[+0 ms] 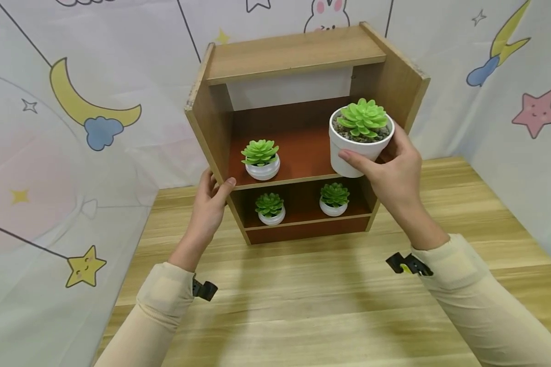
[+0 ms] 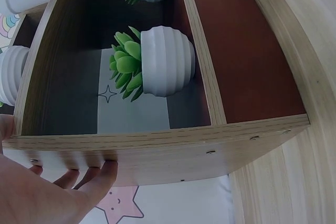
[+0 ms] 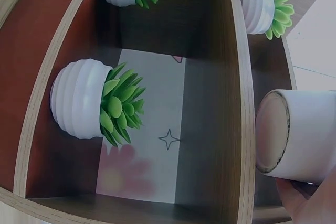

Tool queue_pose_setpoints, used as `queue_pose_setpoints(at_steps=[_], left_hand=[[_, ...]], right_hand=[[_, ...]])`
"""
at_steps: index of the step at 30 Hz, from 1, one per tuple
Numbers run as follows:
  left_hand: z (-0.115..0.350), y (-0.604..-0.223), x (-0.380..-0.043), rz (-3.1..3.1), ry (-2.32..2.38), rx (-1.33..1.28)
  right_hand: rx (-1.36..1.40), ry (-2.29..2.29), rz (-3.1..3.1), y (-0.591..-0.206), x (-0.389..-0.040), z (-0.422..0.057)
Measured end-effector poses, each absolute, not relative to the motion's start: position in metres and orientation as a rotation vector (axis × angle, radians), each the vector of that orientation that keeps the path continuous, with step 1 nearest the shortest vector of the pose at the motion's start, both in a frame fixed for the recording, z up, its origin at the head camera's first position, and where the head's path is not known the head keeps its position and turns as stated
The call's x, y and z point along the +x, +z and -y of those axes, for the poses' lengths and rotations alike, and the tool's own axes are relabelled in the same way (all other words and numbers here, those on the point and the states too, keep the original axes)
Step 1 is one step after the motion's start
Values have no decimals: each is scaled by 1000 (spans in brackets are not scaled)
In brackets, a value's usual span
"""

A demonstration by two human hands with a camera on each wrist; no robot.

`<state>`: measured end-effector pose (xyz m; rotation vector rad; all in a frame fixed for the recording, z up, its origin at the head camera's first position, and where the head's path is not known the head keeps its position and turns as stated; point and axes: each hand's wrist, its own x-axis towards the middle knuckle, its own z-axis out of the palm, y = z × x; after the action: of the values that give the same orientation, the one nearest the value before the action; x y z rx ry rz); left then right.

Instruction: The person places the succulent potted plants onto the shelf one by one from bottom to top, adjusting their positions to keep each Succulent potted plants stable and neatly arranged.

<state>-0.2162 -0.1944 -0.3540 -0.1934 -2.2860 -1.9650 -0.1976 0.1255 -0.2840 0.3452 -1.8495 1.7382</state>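
Observation:
My right hand [image 1: 397,171] grips a smooth white pot with a green succulent [image 1: 359,135], thumb across its front. It is held tilted before the right part of the upper shelf [image 1: 298,140], and its base shows in the right wrist view. My left hand [image 1: 209,204] holds the left side panel of the wooden shelf unit [image 1: 202,117], its thumb at the front edge and the other fingers along the outside. A small ribbed potted succulent [image 1: 261,162] stands at the left of the upper shelf. Below it, two more potted succulents, one left [image 1: 271,210] and one right [image 1: 334,200], share the lower shelf.
The shelf unit stands on a wood-grain table [image 1: 294,306] against a white cloth backdrop [image 1: 156,46] printed with moons, stars and clouds. Its top board [image 1: 294,51] lies between raised side panels. Black straps circle both wrists.

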Motion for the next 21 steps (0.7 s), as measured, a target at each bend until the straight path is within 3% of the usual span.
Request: queue_pose_setpoints(at_steps=[21], left_hand=[[195,-355,-217,2270,-1961,-208]], right_hand=[[342,1737,1851,-282,-207,-116]])
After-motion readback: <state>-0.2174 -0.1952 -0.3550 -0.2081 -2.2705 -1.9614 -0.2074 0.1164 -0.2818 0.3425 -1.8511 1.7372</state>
